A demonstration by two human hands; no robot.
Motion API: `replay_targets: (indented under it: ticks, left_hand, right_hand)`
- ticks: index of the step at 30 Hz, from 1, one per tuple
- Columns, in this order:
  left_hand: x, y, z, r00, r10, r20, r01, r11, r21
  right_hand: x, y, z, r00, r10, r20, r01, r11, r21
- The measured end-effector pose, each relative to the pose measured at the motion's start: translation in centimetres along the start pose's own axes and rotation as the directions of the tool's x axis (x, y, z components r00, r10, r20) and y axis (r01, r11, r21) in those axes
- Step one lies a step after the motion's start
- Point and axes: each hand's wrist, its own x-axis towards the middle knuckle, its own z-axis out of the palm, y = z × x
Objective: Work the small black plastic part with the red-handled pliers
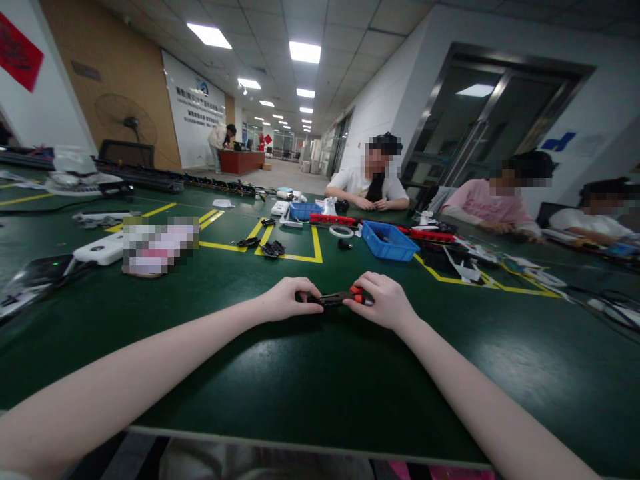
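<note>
In front of me, over the green table (300, 373), my right hand (384, 301) is closed around the red and black handles of a pair of pliers (338, 298). The jaws of the pliers point left, toward my left hand (289, 300). Between its thumb and fingers my left hand pinches a small black part (301, 296). The plier jaws meet or overlap this part; whether they grip it I cannot make out. Beyond my hands lie several small black parts (273, 249) near yellow tape lines.
A blue bin (389, 241) stands beyond my right hand, with a tape roll (341, 231) beside it. To the left lie a phone (161, 248) and a white device (100, 248). Three people (371, 177) sit across the table. Cables (607, 297) run along the right.
</note>
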Motion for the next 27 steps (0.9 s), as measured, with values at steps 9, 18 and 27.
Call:
replay_targets:
  ticks: [9, 18, 27]
  left_hand:
    - [0.0, 0.1, -0.1, 1.000, 0.010, 0.006, -0.010, 1.000, 0.016]
    - [-0.1, 0.3, 0.0, 0.995, 0.090, 0.031, -0.095, 0.977, 0.193]
    - [-0.8, 1.1, -0.3, 0.987, 0.154, 0.039, -0.155, 0.881, 0.447]
  right_hand:
    - [0.1, -0.2, 0.2, 0.999, -0.015, 0.033, 0.016, 0.999, -0.029]
    - [0.3, 0.0, 0.2, 0.996, -0.046, 0.071, 0.051, 0.996, -0.068]
    - [0.2, 0.2, 0.4, 0.995, -0.036, 0.095, 0.045, 0.995, -0.089]
